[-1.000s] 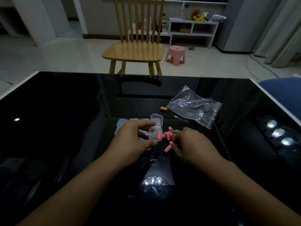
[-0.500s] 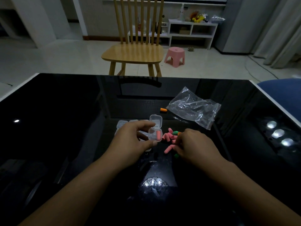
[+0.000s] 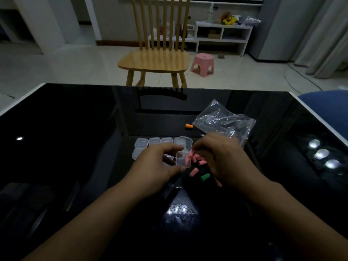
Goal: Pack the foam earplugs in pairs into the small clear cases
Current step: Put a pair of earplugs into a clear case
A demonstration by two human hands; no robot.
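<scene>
- Left hand [image 3: 158, 167] holds the open clear case [image 3: 183, 159] between thumb and fingers, lid up — one pink earplug [image 3: 188, 158] lies inside.
- Right hand [image 3: 224, 161], just right of the case, has its fingers curled at the case's rim; whether they pinch an earplug I cannot tell.
- Loose pink earplugs [image 3: 195, 159] and a green earplug [image 3: 204, 177] lie right of and below the case.
- Closed cases [image 3: 148, 143] sit left of and behind it; orange earplug [image 3: 189, 126] and plastic bag [image 3: 225, 120] lie beyond — all on the black table [image 3: 75, 129].

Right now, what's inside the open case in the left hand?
One pink earplug lies along the right side of the open case held by the left hand. The hand covers the case's left edge.
</scene>
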